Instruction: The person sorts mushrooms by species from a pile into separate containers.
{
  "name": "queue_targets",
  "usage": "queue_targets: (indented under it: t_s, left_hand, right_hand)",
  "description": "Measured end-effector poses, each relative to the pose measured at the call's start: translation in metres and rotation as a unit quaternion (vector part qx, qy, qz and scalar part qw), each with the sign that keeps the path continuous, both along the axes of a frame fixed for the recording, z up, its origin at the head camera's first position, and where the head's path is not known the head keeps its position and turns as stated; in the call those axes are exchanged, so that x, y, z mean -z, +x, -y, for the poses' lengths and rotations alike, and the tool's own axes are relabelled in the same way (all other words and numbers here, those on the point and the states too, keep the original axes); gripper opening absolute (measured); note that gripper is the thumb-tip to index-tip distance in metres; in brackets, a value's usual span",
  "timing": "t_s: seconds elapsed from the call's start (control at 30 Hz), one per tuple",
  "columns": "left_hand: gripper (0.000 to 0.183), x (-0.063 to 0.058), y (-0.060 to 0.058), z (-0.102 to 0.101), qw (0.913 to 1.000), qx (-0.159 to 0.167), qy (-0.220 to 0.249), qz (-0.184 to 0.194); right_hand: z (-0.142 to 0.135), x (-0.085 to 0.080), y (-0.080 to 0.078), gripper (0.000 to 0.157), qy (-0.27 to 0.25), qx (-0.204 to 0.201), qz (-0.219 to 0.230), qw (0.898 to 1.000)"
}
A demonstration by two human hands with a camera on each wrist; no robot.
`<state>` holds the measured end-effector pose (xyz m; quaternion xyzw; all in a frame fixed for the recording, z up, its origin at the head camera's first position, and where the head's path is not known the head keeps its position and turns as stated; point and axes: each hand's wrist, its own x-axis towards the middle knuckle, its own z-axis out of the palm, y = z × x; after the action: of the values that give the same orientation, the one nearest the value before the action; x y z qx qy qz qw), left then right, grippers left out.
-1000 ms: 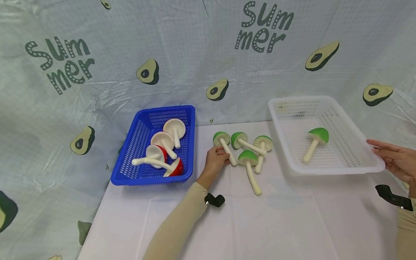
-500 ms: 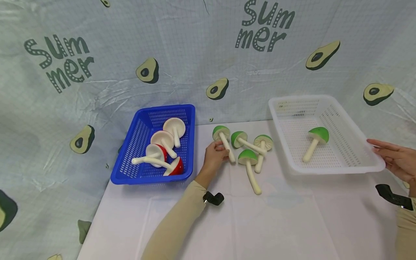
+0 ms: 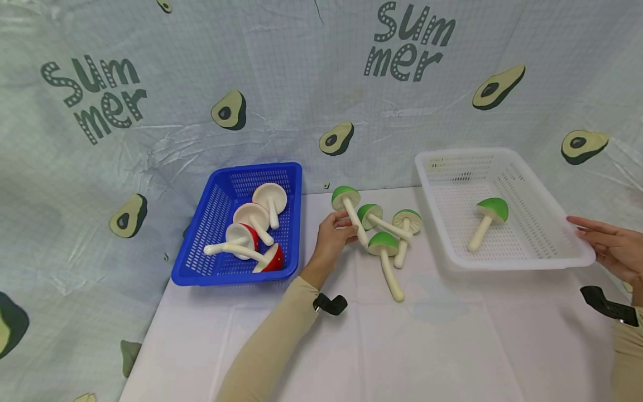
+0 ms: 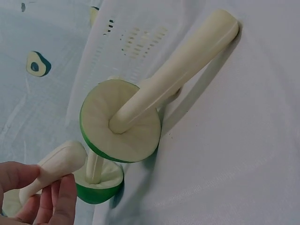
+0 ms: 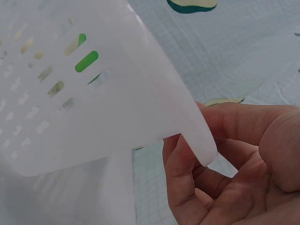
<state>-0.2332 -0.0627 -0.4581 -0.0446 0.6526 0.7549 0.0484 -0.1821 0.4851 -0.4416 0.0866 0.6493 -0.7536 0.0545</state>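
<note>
Green-domed mushroom [image 3: 350, 210] tilts, left hand [image 3: 331, 239] pinching its smooth, rounded stem [image 4: 65, 160].

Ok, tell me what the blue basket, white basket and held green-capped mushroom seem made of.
Blue basket: likely satin molded plastic, given its perforations. White basket: probably satin plastic, with thin slotted walls. Held green-capped mushroom: perhaps matte foam or plastic; smooth stem lacks glints.

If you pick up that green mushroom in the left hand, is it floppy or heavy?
The green mushroom looks stiff: its stem shows no sag in the pinch. It's probably light, as the left hand alone holds it. Set down, its domed cap might make it rock.
</note>
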Motion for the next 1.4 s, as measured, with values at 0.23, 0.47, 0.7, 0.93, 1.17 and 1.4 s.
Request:
queue_targets:
  t_s: [0.23,0.47,0.7,0.93,1.17,1.4]
  left_hand:
    - [0.042,-0.007,-0.002,-0.003,0.9999,0.008,0.006,-0.007]
    - [0.042,-0.012,-0.004,-0.006,0.9997,0.021,0.007,-0.006]
    - [0.041,-0.016,-0.003,-0.01,0.9993,0.035,0.011,-0.006]
    - [0.041,-0.02,-0.003,-0.014,0.9987,0.046,0.015,-0.014]
    - [0.041,-0.025,-0.005,-0.021,0.9981,0.056,0.019,-0.016]
    - [0.04,-0.032,-0.009,-0.028,0.9974,0.059,0.036,-0.018]
  right_hand:
    - [-0.001,0.001,-0.001,0.029,0.001,0.0,0.003,1.0]
    - [0.002,-0.003,0.0,0.033,-0.004,0.004,0.006,1.0]
    - [0.002,-0.002,0.001,0.033,-0.007,0.002,0.005,1.0]
    - [0.002,-0.002,0.001,0.032,-0.011,0.004,0.008,1.0]
    - [0.002,-0.002,0.002,0.029,-0.007,0.006,0.013,1.0]
    - [0.0,-0.002,0.001,0.027,-0.011,-0.001,0.023,1.0]
